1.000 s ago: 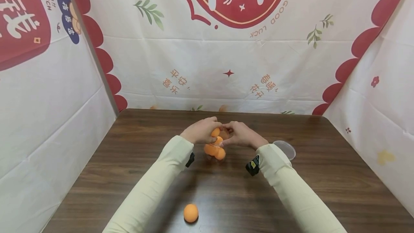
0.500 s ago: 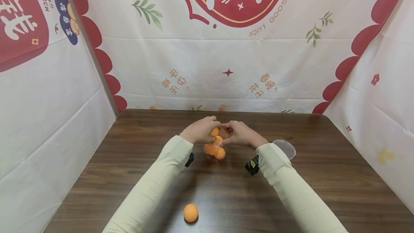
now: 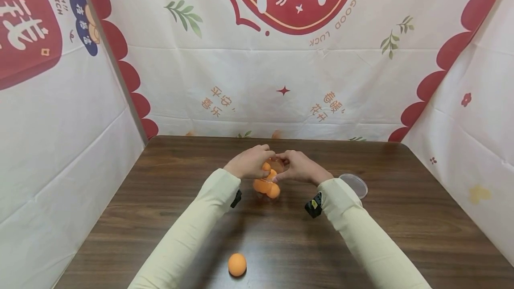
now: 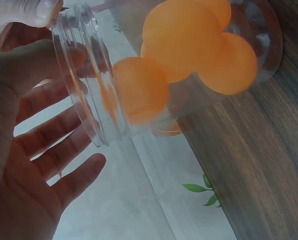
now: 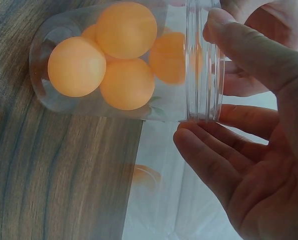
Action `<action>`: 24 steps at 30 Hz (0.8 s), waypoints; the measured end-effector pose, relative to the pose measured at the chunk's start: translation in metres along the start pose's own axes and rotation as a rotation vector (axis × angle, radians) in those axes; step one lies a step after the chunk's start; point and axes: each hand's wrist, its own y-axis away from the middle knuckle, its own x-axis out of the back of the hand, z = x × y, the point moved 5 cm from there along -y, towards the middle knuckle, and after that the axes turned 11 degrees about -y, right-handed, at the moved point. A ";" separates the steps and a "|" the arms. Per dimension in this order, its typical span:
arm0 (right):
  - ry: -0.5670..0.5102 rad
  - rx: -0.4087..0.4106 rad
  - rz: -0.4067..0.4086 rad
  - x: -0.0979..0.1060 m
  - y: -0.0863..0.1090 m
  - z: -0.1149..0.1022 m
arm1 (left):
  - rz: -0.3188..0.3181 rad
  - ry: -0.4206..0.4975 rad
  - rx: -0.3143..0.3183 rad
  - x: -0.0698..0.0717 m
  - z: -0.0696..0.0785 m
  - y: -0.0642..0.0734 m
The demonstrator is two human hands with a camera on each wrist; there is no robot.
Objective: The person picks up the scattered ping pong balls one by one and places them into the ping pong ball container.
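A clear plastic jar [image 5: 206, 90] with a ridged neck stands on the table, several orange balls [image 5: 76, 66] inside it. My left hand [image 3: 250, 163] holds its mouth from the left, thumb on the near side; the thumb tip shows through the clear neck in the left wrist view. From the other side my right hand [image 3: 301, 167] grips the same rim, thumb [image 5: 223, 27] on the ridges and fingertips at its lower edge in the right wrist view. One orange ball [image 4: 141, 90] sits just below the neck. The hands partly hide the jar's mouth in the head view.
A loose orange ball [image 3: 237, 264] lies on the brown wooden table [image 3: 160, 208] near its front edge. A round clear lid [image 3: 354, 186] lies beside the right forearm. Printed white cloth [image 3: 249, 70] walls the back and both sides.
The topmost ball between my hands has sunk slightly lower in the jar. Both hands keep their places at the rim; the loose ball and the lid have not moved.
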 end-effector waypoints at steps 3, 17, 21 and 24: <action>-0.006 0.007 0.000 0.000 0.000 0.000 | -0.006 0.000 0.006 0.000 0.000 0.000; -0.018 -0.029 -0.001 -0.001 -0.001 0.000 | -0.007 0.033 0.001 0.002 -0.002 0.003; -0.014 -0.031 0.005 0.000 -0.001 0.001 | -0.003 0.054 -0.006 0.005 -0.003 0.006; -0.007 -0.028 0.008 0.000 0.000 0.001 | 0.006 0.056 -0.017 0.010 -0.003 0.010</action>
